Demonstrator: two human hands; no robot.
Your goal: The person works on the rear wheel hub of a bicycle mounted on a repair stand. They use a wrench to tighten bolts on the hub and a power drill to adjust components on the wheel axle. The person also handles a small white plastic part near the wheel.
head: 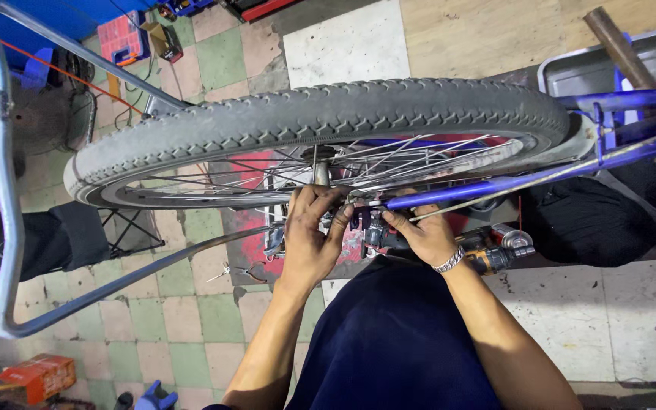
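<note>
Bicycle wheel (pixel 320 129) spans the upper middle of the frame, grey tyre up, held in the blue frame (pixel 495 182) running to the upper right. Left hand (pixel 309 239) at centre frame is curled around the hub axle area (pixel 322 173) with fingers closed on small hardware there; right hand (pixel 423 235), just right of centre, pinches a small dark part beside the frame end, exactly what it grips not discernible. Risk, as judged: fingers sit close to the spokes (pixel 389 163), so a wheel turn could nip them, and loose small parts could drop to the tiled floor (pixel 191 319).
</note>
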